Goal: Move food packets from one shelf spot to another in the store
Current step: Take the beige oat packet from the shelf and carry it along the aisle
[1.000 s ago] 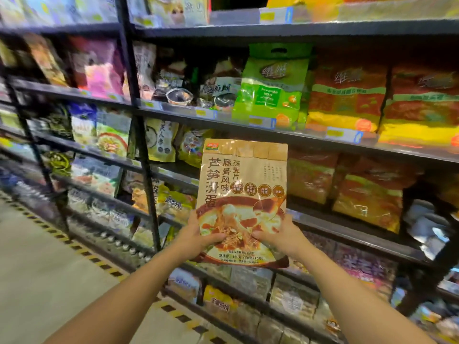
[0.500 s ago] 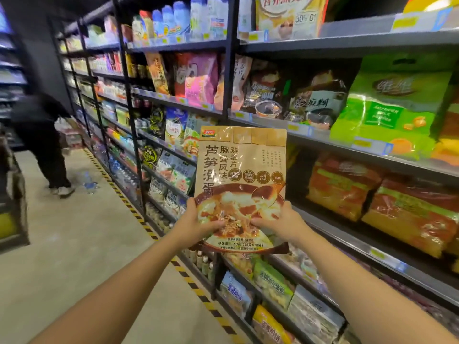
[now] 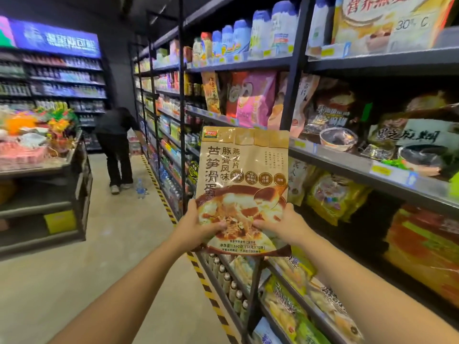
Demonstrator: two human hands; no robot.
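Observation:
A large tan food packet [image 3: 244, 170] with a printed bowl of soup stands upright in front of me, held at chest height. My left hand [image 3: 196, 225] grips its lower left edge, thumb across the front. My right hand [image 3: 285, 225] grips its lower right edge the same way. The packet hangs in the aisle just left of the dark shelf unit [image 3: 347, 162], level with its middle shelves, touching no shelf.
Shelves on the right carry pink bags [image 3: 255, 98], dark bowl packs [image 3: 337, 139], yellow and orange packets [image 3: 332, 194]. A person [image 3: 115, 142] bends at the shelves far down the aisle, with a bottle [image 3: 140, 188] on the floor. A display stand [image 3: 42, 175] is at left.
My view has swung left along the aisle, bringing the far shelves, the person and the display stand into sight. The packet stays held in both hands.

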